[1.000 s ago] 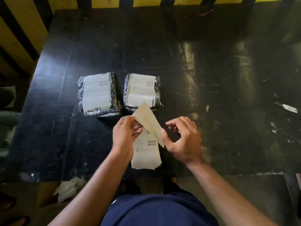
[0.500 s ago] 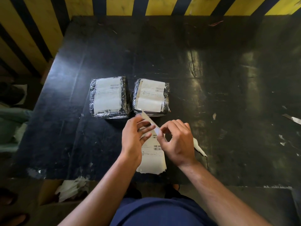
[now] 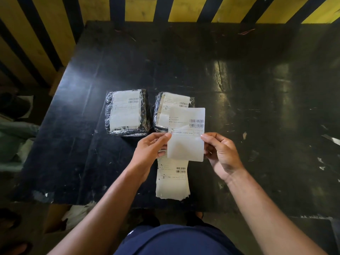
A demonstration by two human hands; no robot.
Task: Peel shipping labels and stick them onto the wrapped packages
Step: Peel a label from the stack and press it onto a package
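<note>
Two packages wrapped in shiny film sit side by side on the black table (image 3: 77, 162). The left package (image 3: 127, 112) and the right package (image 3: 166, 109) each carry a white label on top. I hold a peeled shipping label (image 3: 186, 134) flat, printed side up, above the table. It overlaps the right package's near corner. My left hand (image 3: 149, 153) pinches its left edge and my right hand (image 3: 220, 153) pinches its right edge. Below my hands lies a stack of labels (image 3: 173, 179) near the table's front edge.
A yellow and black striped wall (image 3: 184, 8) runs behind the table. Small scraps of paper (image 3: 331, 139) lie at the table's right side. A cardboard box (image 3: 60, 218) with crumpled backing paper stands on the floor at the lower left.
The backing sheet has left my right hand and is gone from view. The label, earlier bent between my fingers, is now spread flat between both hands and raised toward the right package.
</note>
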